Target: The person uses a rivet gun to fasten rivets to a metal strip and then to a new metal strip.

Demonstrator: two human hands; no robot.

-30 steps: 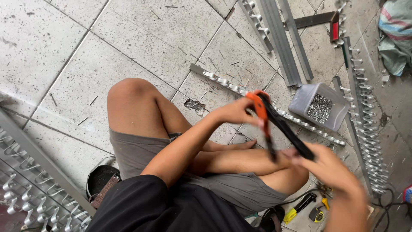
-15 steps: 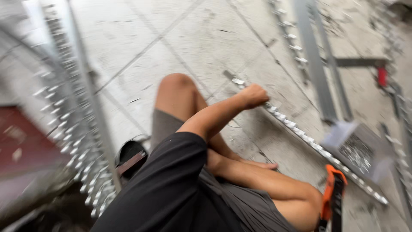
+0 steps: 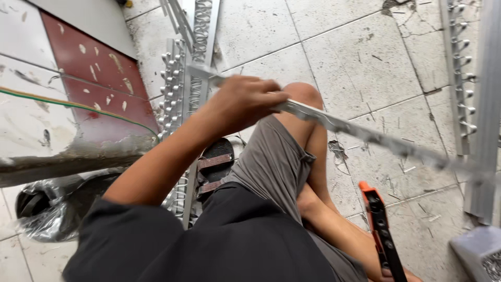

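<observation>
I sit on a tiled floor with my knees bent. My left hand (image 3: 242, 102) is closed around a long silver metal strip (image 3: 365, 137) and holds it above my left knee; the strip runs blurred toward the right edge. An orange-and-black hand riveter (image 3: 378, 224) stands up at the lower right. My right hand (image 3: 399, 274) is almost cut off by the bottom edge, with its fingers on the riveter's handle.
More metal strips studded with rivets (image 3: 175, 89) lie stacked at the left, and others (image 3: 462, 68) run along the right. A grey box of small fasteners (image 3: 477, 250) sits at the bottom right. A sandal (image 3: 214, 164) and a black plastic bag (image 3: 47, 209) lie at my left.
My left hand left the riveter, took hold of the metal strip and lifted it over my knee. The view swung left. The riveter stays in my right hand, lower now.
</observation>
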